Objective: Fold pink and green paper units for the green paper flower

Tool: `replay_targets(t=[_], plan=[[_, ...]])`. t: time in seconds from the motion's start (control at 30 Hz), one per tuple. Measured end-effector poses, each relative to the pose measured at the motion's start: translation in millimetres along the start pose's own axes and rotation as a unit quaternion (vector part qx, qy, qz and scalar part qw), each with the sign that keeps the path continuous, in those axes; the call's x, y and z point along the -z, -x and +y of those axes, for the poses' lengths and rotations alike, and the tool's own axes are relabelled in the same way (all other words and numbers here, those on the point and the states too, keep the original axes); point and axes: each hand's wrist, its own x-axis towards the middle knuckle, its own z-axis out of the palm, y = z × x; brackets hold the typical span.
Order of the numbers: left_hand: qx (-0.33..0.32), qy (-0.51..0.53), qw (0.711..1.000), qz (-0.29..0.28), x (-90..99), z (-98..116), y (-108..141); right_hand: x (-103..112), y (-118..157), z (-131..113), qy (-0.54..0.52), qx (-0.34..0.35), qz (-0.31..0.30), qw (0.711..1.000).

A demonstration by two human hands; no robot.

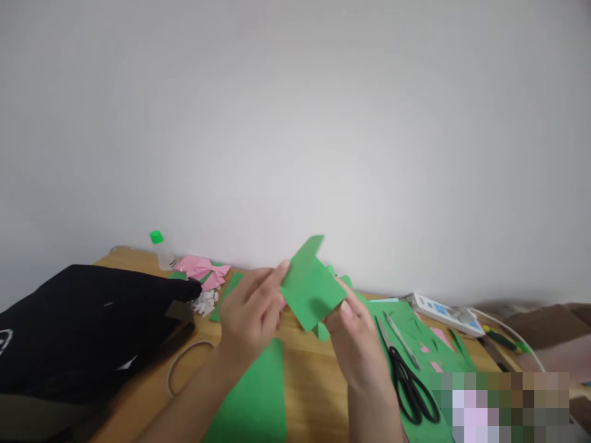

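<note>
Between my two hands a folded piece of green paper (pixel 318 292) is held up above the table, with one flap standing up at its upper left. My left hand (pixel 253 311) pinches its left edge. On the lower right corner, my right hand (pixel 353 329) grips it with the thumb on top. Below my left forearm lies a flat green sheet (pixel 258 400). Some green and pink paper pieces behind the held paper are partly hidden by it and my hands.
Black scissors (pixel 410 381) and a pen (pixel 401 338) lie on a green sheet (pixel 443 369) at right, near a power strip (pixel 446 314). At left are a black cloth (pixel 92 332), pink folded paper (pixel 203 269), white scraps (pixel 205 303) and a green-capped bottle (pixel 163 251). A wall stands behind.
</note>
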Motion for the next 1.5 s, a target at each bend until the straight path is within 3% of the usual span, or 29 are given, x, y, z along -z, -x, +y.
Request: replay_targets(t=[0.07, 0.13, 0.27, 0.33, 0.4, 0.47, 0.53, 0.6, 0.67, 0.9, 1.5], plan=[[-0.051, -0.038, 0.998, -0.022, -3.5, -1, 4, -4, 0, 7, -0.009, 0.006, 0.015, 1.000], [-0.061, -0.040, 0.995, -0.068, -4.4, -2, 6, -6, -1, 11, -0.002, 0.001, 0.013, 1.000], [-0.066, 0.058, 0.982, -0.165, 2.8, -2, 5, -3, -4, 9, 0.052, -0.003, 0.035, 0.998], [0.013, 0.145, 0.973, -0.179, 8.7, 0, 4, 0, -7, 5, 0.087, -0.003, 0.041, 0.995], [0.159, 0.235, 0.941, -0.185, 13.2, 2, 4, 2, -8, 0, 0.117, -0.012, 0.014, 0.993], [0.309, 0.324, 0.868, -0.213, 14.6, 3, 3, 2, -7, -2, 0.146, -0.023, -0.020, 0.989], [0.415, 0.376, 0.794, -0.237, 13.6, 4, 2, 2, -5, -4, 0.171, -0.030, -0.039, 0.984], [0.467, 0.380, 0.763, -0.234, 12.0, 5, 0, 2, -3, -4, 0.191, -0.033, -0.040, 0.980], [0.481, 0.369, 0.763, -0.224, 11.6, 7, -1, 3, -1, -4, 0.203, -0.030, -0.019, 0.979], [0.474, 0.352, 0.774, -0.227, 14.4, 9, -4, 4, 7, -6, 0.211, 0.055, 0.142, 0.965], [0.432, 0.252, 0.843, -0.197, 16.8, 13, 3, 2, 14, -12, 0.296, 0.108, 0.128, 0.940]])
